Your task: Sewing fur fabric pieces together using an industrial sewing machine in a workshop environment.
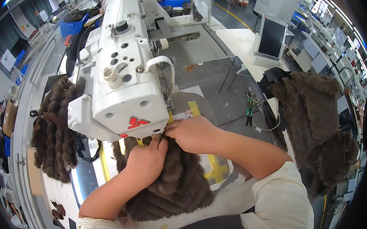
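Note:
A large white sewing machine (122,80) stands in front of me, its head over the work. Beneath it lies a brown fur piece (174,186), spread toward my lap. My left hand (146,158) presses on the fur close to the needle area, its fingers bent and pointing forward. Just right of it, my right hand (192,134) has its fingertips curled together at the fur's far edge, under the machine head. The needle and the exact grip of the fingertips are hidden by the machine head and the hands.
More brown fur pieces lie at the left (55,127) and in a heap at the right (314,123). Green-handled snips (250,108) rest on the machine table. Yellow tape (217,170) marks the bed. A dark-screened monitor (272,37) stands behind on the right.

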The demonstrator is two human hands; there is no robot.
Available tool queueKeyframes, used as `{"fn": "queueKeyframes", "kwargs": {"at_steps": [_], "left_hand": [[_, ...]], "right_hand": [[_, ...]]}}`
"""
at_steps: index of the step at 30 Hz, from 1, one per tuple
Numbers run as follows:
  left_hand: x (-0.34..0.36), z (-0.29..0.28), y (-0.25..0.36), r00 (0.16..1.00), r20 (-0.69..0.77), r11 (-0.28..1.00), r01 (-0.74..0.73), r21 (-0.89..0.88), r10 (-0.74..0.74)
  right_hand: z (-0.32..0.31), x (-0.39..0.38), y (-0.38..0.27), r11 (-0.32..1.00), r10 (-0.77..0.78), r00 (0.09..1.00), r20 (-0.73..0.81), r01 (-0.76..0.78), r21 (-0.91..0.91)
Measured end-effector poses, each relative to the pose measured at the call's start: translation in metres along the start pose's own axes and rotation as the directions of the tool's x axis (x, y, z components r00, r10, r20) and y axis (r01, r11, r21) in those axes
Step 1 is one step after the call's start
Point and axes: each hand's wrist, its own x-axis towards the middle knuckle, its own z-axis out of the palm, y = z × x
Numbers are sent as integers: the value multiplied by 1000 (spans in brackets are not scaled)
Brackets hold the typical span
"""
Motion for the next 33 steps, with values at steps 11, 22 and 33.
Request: {"fn": "queueKeyframes", "kwargs": {"at_steps": [11,22,33], "left_hand": [[-22,-7,-5,983,-112,988,-148,-37,143],[-21,6,-2,963,-168,977,-210,29,212],[-27,11,-1,972,-153,984,-174,47,179]], "right_hand": [[-4,-2,1,998,-4,1000,23,5,-65],[-8,2,-2,997,75,996,-44,-74,35],[-8,7,-5,996,90,996,-17,-89,13]]}}
